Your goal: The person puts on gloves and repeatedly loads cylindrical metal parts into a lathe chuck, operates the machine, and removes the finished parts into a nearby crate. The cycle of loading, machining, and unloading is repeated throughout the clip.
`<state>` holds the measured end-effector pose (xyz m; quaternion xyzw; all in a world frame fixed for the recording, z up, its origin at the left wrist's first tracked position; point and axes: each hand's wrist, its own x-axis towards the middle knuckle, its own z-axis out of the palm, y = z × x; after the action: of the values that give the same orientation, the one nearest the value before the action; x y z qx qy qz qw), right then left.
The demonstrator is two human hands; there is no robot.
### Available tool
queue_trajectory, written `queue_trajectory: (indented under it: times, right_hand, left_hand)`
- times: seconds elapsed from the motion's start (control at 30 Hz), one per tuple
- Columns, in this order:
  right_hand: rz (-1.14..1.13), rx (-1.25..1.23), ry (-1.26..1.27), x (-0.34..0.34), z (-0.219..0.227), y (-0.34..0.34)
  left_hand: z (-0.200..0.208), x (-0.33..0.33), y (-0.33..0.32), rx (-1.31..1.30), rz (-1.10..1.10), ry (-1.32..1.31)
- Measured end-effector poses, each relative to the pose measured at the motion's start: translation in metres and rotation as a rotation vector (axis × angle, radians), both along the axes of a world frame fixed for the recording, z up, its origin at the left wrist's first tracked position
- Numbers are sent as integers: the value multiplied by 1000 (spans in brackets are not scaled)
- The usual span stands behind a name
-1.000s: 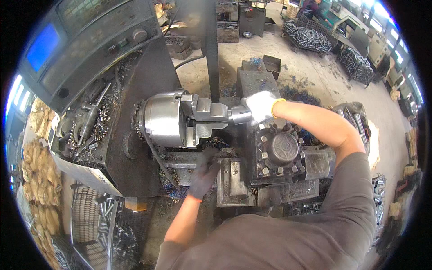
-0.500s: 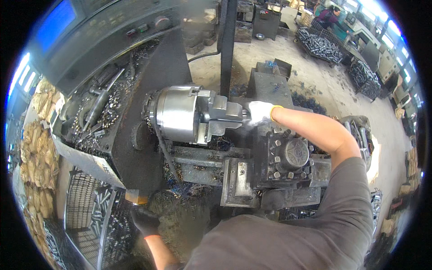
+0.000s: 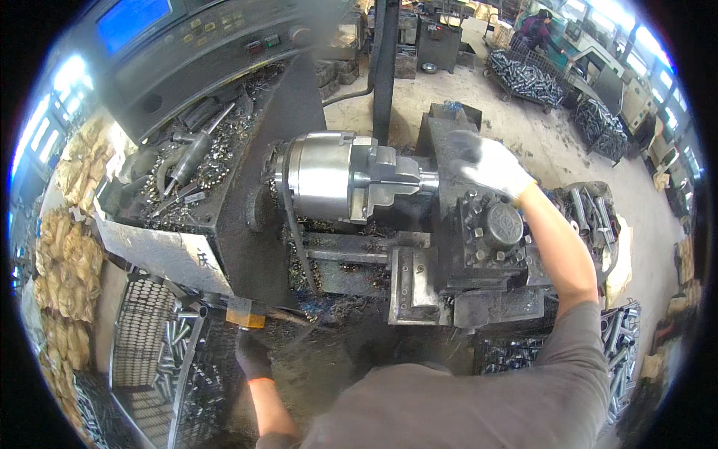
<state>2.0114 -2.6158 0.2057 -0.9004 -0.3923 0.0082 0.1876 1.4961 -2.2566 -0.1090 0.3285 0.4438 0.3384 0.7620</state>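
R hand w/ white glove (image 3: 495,168) is hovering by the metal pc (image 3: 428,182); the glove could be getting caught.
R fingers are looking apart but blurry, & I'm seeing nothing in them. The metal pc is sitting just left of the R hand, poking out of the big round chuck (image 3: 321,176). If the chuck is turning w/ the R hand this close, it could be grabbing the glove & pulling fingers in. If the chuck is holding the pc badly, the pc could be wobbling loose toward the R hand. The block w/ bolts (image 3: 493,232) is sitting just nearer the body than the R hand, so a quick drop could be banging the wrist. L hand w/ dark glove (image 3: 253,356) is staying low, just under the orange block (image 3: 245,313); can't tell if its fingers are apart or together.
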Motion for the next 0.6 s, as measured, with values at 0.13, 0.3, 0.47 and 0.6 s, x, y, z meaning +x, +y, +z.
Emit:
queue_trajectory:
  times: [0.13, 0.3, 0.47, 0.6]
  right_hand:
    - [-34, 377, 2, -106, 19, -62]
    - [283, 463, 281, -195, -23, -87]
    - [273, 372, 666, -208, -72, -79]
    - [279, 269, 720, -207, -90, -83]
  left_hand:
    - [58, 10, -44, 659, 13, 813]
    - [216, 117, -66, 1956, 216, 560]
    - [343, 334, 0, 2015, 100, 786]
    - [375, 427, 53, 1811, -165, 1274]
